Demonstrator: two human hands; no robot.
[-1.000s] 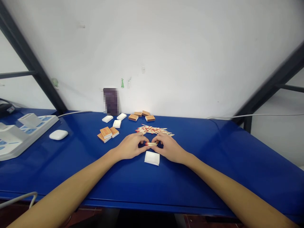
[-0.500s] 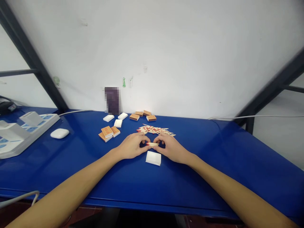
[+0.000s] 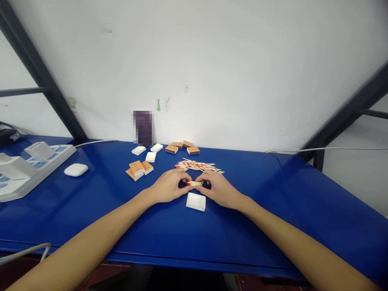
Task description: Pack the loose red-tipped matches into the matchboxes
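Between my two hands is a small bundle of red-tipped matches [image 3: 195,184], lying sideways with the heads to the left. My left hand [image 3: 170,186] pinches the head end, and my right hand [image 3: 218,188] pinches the plain end. Just in front of the bundle, nearer to me, a white matchbox tray [image 3: 196,201] lies on the blue table [image 3: 169,234]. Behind my hands spreads a loose pile of matches [image 3: 197,165], its heads pointing various ways.
Orange matchboxes [image 3: 137,167] are stacked to the left, with more matchboxes [image 3: 193,150] by the wall. White trays [image 3: 150,157] lie near a blurred dark upright object [image 3: 144,128]. Further left are a white earbud case [image 3: 76,170] and a power strip [image 3: 60,161].
Both hands stay in place around the match bundle. The matches between the fingers have shifted very slightly; all else is unchanged.
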